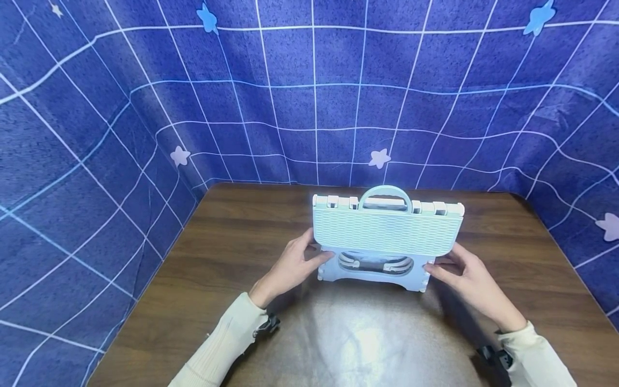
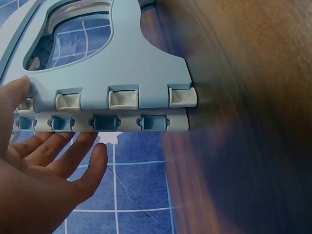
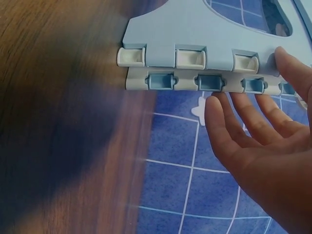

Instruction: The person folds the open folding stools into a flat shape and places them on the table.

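A light blue plastic folding stool point(image 1: 387, 231) with a textured top panel and an arched carry handle point(image 1: 387, 194) stands on the table, its legs partly folded together. My left hand point(image 1: 289, 266) grips its left side, thumb on the front leg panel point(image 2: 156, 68) and fingers behind the hinged edge. On the opposite side my right hand point(image 1: 471, 277) holds it the same way, thumb against the leg panel point(image 3: 165, 34). White and blue hinge knuckles line the side edges in both wrist views. Through the oval leg opening point(image 1: 374, 263), curved white parts show.
The brown wooden table point(image 1: 232, 231) reaches back to a blue curtain point(image 1: 290, 107) with white grid lines and stars, which also hangs along both sides. Glare lies on the near tabletop. Black wrist straps point(image 1: 267, 324) sit at the sleeve cuffs.
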The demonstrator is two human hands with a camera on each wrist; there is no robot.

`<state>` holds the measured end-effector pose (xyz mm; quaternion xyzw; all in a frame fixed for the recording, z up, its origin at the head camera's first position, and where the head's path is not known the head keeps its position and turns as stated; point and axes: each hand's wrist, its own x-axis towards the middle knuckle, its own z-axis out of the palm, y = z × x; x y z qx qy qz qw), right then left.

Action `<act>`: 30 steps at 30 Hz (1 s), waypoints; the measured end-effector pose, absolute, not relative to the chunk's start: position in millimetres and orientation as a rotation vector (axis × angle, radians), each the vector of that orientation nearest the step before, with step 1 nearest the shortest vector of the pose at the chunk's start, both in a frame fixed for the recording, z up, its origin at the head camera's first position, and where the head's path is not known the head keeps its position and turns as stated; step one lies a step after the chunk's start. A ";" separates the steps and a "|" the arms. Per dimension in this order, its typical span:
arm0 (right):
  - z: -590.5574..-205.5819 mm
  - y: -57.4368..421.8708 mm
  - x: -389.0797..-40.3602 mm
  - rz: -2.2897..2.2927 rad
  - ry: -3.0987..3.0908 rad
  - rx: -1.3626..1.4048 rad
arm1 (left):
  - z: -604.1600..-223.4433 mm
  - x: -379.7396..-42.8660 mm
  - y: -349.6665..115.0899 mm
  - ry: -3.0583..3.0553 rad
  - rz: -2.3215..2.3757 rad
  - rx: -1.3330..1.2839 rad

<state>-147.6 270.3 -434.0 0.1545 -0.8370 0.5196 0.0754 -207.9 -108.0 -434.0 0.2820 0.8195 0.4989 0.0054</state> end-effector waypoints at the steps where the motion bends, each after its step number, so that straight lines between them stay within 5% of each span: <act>1: -433.9 270.1 -147.6 1.556 -2.504 0.458 | -433.7 -207.6 -108.1 2.566 1.560 0.883; 30: -420.1 262.2 -138.3 1.366 -2.499 0.387 | -422.4 -197.7 -110.0 2.771 1.417 0.900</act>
